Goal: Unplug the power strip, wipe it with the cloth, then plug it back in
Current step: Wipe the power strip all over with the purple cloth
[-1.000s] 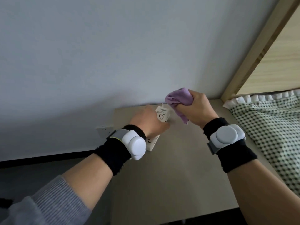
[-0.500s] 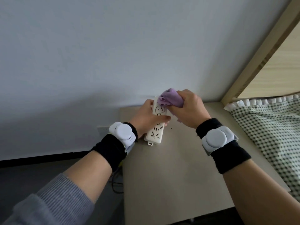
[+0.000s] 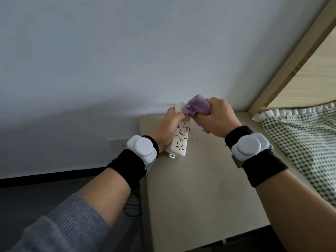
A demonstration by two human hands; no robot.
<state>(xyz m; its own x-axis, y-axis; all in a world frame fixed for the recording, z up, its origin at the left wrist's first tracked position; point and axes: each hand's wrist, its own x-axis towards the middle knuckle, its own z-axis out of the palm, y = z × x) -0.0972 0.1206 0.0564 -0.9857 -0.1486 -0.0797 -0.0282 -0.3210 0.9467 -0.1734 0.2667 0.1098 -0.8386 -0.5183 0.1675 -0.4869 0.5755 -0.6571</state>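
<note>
**Mid-wipe, strip lifted off the table**

Nearest was plain table (image 3: 200, 197). Over its far-left corner the left hand (image 3: 167, 130) had its fingers wrapped round the power strip (image 3: 181, 140), socket face up and tilted, w/ the near end low by the tabletop (couldn't tell if touching). The right hand (image 3: 216, 117) was fisted tight round the bunched purple cloth (image 3: 197, 107), pressed on the strip's far end, nearer the table's back edge. IMO to do this bit well: drag the cloth down the full length toward the table's front, shift the left grip so the covered patch gets wiped too, flip for sides + back, and don't shove fabric into the slots. The wall outlet (image 3: 117, 142) sat left of the table, empty afaict, so the replug wasn't done yet.
</note>
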